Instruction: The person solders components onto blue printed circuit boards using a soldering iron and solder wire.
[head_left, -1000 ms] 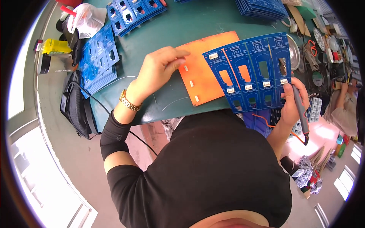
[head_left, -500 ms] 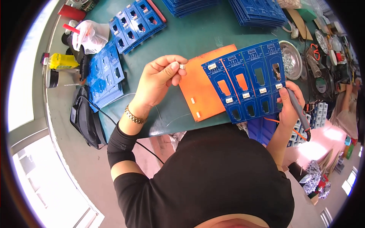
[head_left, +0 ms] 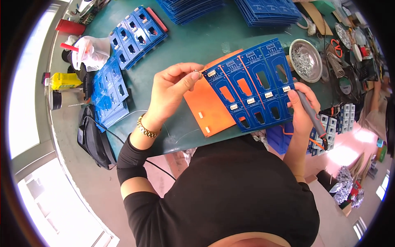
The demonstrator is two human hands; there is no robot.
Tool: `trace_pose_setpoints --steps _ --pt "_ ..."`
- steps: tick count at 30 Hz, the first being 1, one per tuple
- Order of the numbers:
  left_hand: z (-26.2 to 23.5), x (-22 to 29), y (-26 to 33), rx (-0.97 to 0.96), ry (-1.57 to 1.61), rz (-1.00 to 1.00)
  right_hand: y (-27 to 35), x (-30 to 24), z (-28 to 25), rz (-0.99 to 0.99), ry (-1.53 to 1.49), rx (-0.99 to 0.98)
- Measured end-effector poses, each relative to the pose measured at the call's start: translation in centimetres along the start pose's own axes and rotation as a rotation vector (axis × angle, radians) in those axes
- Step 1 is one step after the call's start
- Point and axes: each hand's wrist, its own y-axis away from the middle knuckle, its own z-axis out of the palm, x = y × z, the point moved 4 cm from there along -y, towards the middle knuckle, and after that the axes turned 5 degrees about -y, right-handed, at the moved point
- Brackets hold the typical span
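My left hand (head_left: 175,84) pinches a small white connector (head_left: 198,73) between thumb and fingertips, close to the upper left corner of a blue circuit board panel (head_left: 255,88). My right hand (head_left: 303,105) grips that panel by its right edge, tilted above an orange mat (head_left: 201,105). The same hand also holds a grey-handled soldering iron (head_left: 311,113) with an orange cord; its tip is hidden. Several white connectors sit on the panel, one at its upper left and others in a row across its middle. Two small white connectors (head_left: 207,129) lie on the mat.
Stacks of blue boards (head_left: 189,9) stand along the green table's (head_left: 177,45) far side, with more boards (head_left: 138,35) at the left. A metal bowl of small parts (head_left: 305,61) is at the right. A bagged cup (head_left: 88,53) and yellow bottle (head_left: 66,81) stand far left.
The panel, mat and other table items have shifted left in view. My left hand has brought the connector to the panel's upper left corner.
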Motion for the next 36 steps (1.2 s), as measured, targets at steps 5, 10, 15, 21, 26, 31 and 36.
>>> trace_pose_setpoints --steps 5,10,15,21,26,31,36 --pt "0.7 0.1 -0.5 -0.003 0.054 0.033 0.5 -0.4 0.4 -0.091 0.133 0.014" --pt "0.3 -0.9 -1.0 0.062 -0.104 0.092 0.8 0.2 0.1 -0.08 0.141 0.057" --pt "1.4 -0.1 -2.1 0.077 -0.055 0.209 0.9 -0.5 0.6 -0.103 0.169 0.044" --pt "1.9 1.8 -2.7 0.244 -0.446 0.578 0.9 -0.7 1.7 -0.122 0.102 -0.037" --pt "2.8 3.2 -3.8 0.307 -0.791 0.712 0.8 -0.9 2.4 -0.048 0.034 -0.122" --pt "2.2 0.4 -4.5 0.327 -0.635 0.491 0.6 -1.3 3.3 -0.059 0.05 -0.162" --pt "2.2 -0.7 -4.8 0.313 -0.613 0.419 0.6 -1.6 3.6 -0.087 0.065 -0.165"
